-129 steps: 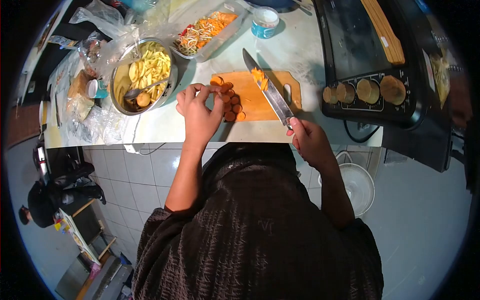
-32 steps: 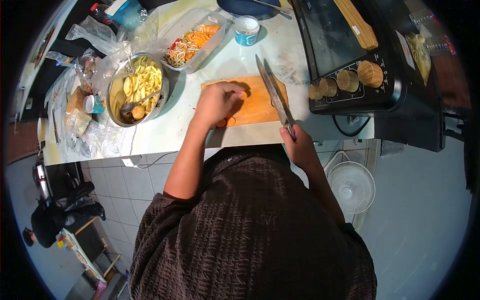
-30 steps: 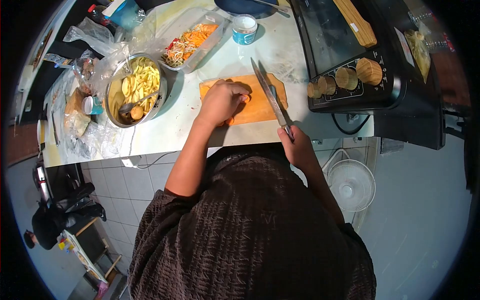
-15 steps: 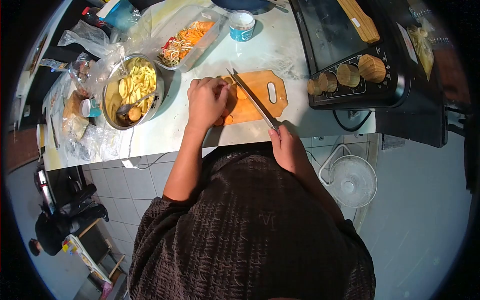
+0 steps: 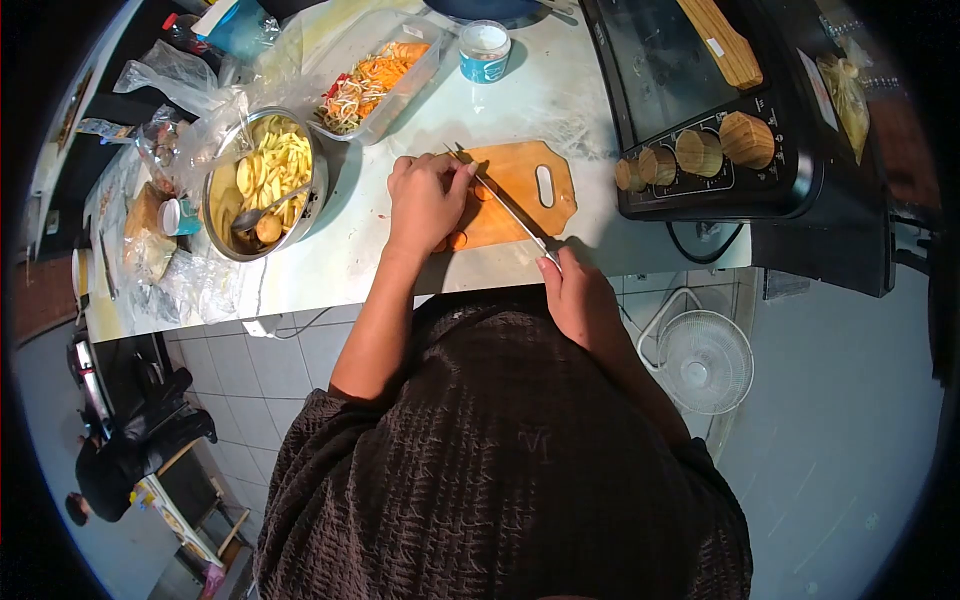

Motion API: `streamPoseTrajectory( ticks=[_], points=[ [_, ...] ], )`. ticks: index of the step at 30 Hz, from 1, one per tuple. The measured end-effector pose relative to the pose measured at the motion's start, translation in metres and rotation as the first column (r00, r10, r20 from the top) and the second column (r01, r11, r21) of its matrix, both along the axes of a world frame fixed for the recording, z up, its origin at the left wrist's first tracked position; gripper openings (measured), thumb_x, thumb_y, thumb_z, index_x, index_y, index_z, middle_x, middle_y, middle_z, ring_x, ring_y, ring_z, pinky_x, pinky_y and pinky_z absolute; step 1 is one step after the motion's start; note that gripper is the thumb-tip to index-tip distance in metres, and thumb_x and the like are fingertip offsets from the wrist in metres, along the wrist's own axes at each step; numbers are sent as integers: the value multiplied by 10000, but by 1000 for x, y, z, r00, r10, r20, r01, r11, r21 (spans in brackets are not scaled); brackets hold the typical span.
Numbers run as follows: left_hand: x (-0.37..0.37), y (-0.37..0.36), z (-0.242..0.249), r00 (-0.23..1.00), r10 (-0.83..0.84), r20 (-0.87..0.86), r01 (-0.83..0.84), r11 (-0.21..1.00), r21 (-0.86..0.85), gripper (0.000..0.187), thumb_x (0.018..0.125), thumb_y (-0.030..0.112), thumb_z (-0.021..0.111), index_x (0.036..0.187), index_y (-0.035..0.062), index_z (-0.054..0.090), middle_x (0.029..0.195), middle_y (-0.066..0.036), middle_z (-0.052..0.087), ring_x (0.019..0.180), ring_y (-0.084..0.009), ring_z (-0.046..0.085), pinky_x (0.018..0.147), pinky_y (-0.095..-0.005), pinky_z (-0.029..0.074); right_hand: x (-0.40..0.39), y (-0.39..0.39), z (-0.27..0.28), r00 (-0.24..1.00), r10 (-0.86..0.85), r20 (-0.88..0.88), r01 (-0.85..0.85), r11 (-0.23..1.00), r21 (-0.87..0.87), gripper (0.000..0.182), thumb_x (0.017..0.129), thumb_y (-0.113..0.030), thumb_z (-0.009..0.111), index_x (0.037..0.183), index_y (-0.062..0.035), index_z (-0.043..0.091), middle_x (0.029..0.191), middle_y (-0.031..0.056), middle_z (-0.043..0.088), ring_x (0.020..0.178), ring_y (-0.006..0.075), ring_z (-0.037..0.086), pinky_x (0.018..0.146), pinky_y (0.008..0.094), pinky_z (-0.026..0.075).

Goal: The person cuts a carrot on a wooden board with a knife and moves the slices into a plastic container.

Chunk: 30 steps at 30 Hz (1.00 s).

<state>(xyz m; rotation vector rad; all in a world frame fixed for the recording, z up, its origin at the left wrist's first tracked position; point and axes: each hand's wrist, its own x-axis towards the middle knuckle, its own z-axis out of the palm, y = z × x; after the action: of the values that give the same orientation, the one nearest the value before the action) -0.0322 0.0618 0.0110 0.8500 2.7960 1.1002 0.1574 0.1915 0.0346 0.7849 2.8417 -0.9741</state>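
Observation:
A wooden cutting board [image 5: 513, 160] with an oval handle hole lies near the counter's front edge. My right hand [image 5: 580, 297] grips the handle of a knife [image 5: 515, 209], whose blade slants up and left across the board. Over the board's left part, my left hand [image 5: 428, 200] has its fingers bent together beside the blade; what they hold is hidden. Orange carrot slices [image 5: 458, 240] lie below that hand, and another slice [image 5: 484, 192] shows near the blade.
A metal pot [image 5: 318, 190] of pale cut pieces with a spoon and a clear container [image 5: 415, 95] of shredded vegetables stand left. Behind is a small tub [image 5: 484, 66]. An oven [image 5: 790, 185] stands right. A person [image 5: 110, 470] is far left.
My left hand has shifted slightly right, nearer the blade. The knife has tilted a little to the left at its tip, and my right hand has barely moved.

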Motion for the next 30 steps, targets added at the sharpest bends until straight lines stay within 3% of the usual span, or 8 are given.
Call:
streamPoseTrajectory(
  ticks=[4, 13, 19, 22, 30],
  points=[
    [-1, 0, -3, 1000, -15, -13, 15, 1000, 1, 230, 851, 266, 702, 843, 38, 719, 794, -130, 689, 809, -326, 564, 785, -409, 457, -2, 0, -1, 997, 27, 78, -32, 998, 58, 311, 960, -301, 556, 869, -5, 542, 723, 241, 634, 715, 442, 636, 621, 518, 499],
    [-3, 6, -2, 999, -9, 42, 9, 1000, -20, 227, 842, 286, 695, 806, 63, 724, 794, -103, 686, 808, -303, 544, 845, -397, 393, -3, -9, -10, 990, 30, 140, -31, 999, 7, 299, 964, -261, 551, 905, 26, 493, 689, 274, 609, 683, 478, 613, 587, 536, 481],
    [-11, 6, 4, 988, -29, 150, 41, 996, -82, 239, 840, 314, 700, 795, 82, 742, 715, -87, 684, 794, -290, 538, 833, -375, 395, -5, -10, -7, 984, 32, 177, -33, 999, 4, 293, 956, -269, 565, 917, 15, 503, 690, 255, 623, 682, 450, 636, 598, 515, 504],
    [-12, 7, 12, 976, -10, 219, 39, 991, -127, 277, 841, 335, 707, 849, 59, 740, 792, -121, 710, 865, -325, 558, 833, -405, 445, -8, -10, -5, 980, 33, 198, -33, 999, -4, 298, 955, -268, 568, 913, 21, 506, 700, 260, 625, 698, 452, 639, 613, 514, 507],
    [-18, 14, 12, 978, 37, 204, 6, 979, -205, 298, 836, 366, 703, 859, 72, 749, 798, -103, 713, 900, -327, 558, 844, -422, 448, -14, -9, -8, 976, 43, 213, -35, 999, -41, 303, 957, -260, 566, 917, 34, 505, 735, 279, 635, 737, 458, 646, 639, 513, 517]
  ],
)
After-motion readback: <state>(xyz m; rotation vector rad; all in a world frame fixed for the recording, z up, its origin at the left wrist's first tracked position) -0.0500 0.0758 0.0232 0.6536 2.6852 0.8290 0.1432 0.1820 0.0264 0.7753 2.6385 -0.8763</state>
